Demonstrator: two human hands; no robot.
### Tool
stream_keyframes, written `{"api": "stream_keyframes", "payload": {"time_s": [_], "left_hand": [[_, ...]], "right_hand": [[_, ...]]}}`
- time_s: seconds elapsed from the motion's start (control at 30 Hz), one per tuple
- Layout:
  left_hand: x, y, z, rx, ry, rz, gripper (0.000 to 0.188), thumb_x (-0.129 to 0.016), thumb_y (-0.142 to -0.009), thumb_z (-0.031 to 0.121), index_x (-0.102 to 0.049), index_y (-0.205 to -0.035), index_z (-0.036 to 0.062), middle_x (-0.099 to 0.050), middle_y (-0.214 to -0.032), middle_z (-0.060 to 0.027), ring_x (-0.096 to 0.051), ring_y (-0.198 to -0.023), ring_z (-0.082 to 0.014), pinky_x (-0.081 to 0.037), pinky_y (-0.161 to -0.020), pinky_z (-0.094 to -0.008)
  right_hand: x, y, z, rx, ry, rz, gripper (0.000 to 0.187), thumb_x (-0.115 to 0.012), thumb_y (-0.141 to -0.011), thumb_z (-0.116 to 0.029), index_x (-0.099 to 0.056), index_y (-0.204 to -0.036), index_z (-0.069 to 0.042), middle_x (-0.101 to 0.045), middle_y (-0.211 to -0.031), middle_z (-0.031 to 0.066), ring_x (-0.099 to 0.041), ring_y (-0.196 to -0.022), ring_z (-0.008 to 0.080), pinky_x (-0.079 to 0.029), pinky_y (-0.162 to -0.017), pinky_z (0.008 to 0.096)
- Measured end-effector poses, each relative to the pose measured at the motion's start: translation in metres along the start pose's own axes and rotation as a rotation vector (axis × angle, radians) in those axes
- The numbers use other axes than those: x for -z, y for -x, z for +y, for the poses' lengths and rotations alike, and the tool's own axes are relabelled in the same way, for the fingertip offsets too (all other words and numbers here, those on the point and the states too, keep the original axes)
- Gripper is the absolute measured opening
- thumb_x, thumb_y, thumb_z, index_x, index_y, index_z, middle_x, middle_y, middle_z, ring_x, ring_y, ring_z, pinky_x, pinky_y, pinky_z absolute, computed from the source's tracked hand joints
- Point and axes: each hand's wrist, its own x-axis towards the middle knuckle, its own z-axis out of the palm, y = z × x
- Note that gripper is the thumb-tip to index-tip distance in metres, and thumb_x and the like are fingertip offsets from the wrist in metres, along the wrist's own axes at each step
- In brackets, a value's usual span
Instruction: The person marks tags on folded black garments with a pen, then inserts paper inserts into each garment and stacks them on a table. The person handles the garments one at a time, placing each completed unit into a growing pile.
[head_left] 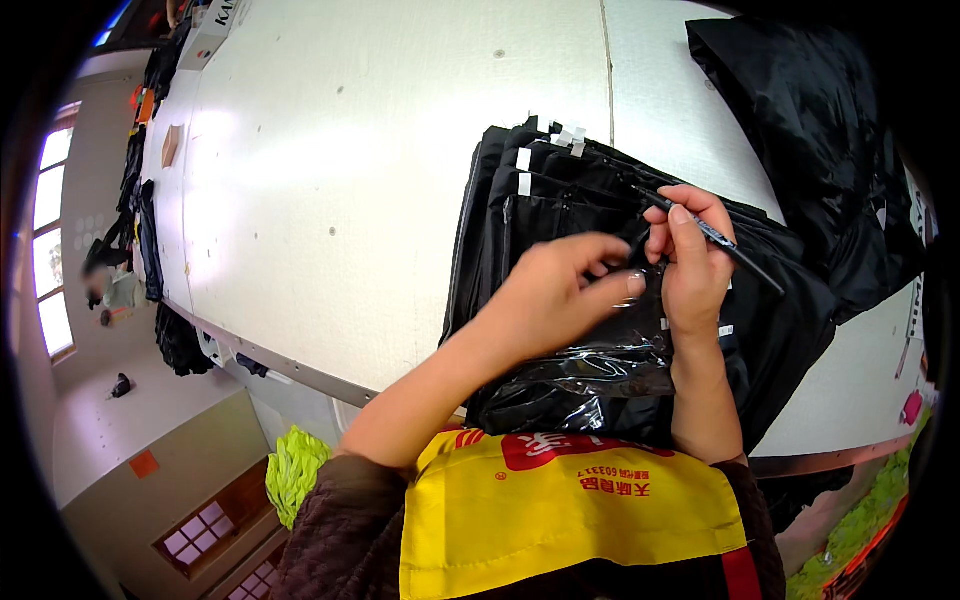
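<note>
My right hand (695,262) grips a slim black pen (755,268), which slants from upper left to lower right across the fingers. To its left, my left hand (560,290) hovers with bent fingers, slightly blurred, the thumb apart from the fingertips; nothing shows between them. Beneath both hands lies a stack of folded black garments (480,230) with small white tags (524,184) along its far left side. A shiny clear plastic bag (590,372) covers part of the top garment, below my left hand. What the lower fingers of my right hand touch is hidden.
The stack rests on a wide white table (330,130). A large black bundle (790,120) sits at the far right. At the far left are a white box (207,40) and a small tan block (171,146). Bright yellow-green cloth (297,475) hangs below the table's left edge.
</note>
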Motion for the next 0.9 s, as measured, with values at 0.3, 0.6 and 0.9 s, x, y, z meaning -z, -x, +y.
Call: {"api": "stream_keyframes", "payload": {"time_s": [0.3,0.6,0.9], "left_hand": [[-0.033,0.044,-0.018,-0.526,-0.697,0.041,0.086,-0.071,-0.063,0.057,-0.049,-0.125,0.0009,-0.042,-0.127,-0.0257,-0.043,-0.114,-0.0419,-0.041,-0.093,-0.0447],[-0.025,0.077,-0.02,-0.24,-0.823,-0.03,0.123,-0.088,-0.043,0.037,-0.02,-0.141,0.0038,-0.038,-0.128,-0.0235,-0.041,-0.118,-0.0388,-0.042,-0.092,-0.0439],[-0.014,0.057,-0.035,-0.21,-0.479,0.227,0.093,-0.077,-0.065,0.024,-0.024,-0.14,0.0071,-0.054,-0.118,-0.0221,-0.055,-0.106,-0.0369,-0.046,-0.088,-0.04]], "right_hand": [[0.002,0.006,-0.038,0.041,-0.146,-0.093,0.022,-0.048,-0.091,-0.009,-0.052,-0.107,0.006,-0.062,-0.086,0.0118,-0.049,-0.061,0.0066,-0.042,-0.054,0.0192],[0.011,-0.009,-0.064,0.259,-0.32,-0.106,0.027,-0.045,-0.093,-0.013,-0.048,-0.113,0.004,-0.062,-0.092,0.0159,-0.051,-0.062,0.009,-0.042,-0.053,0.0217],[0.031,0.028,-0.165,0.757,-0.155,-0.063,0.029,-0.038,-0.096,-0.015,-0.047,-0.119,-0.001,-0.062,-0.102,0.0219,-0.053,-0.067,0.0135,-0.041,-0.059,0.0248]]}}
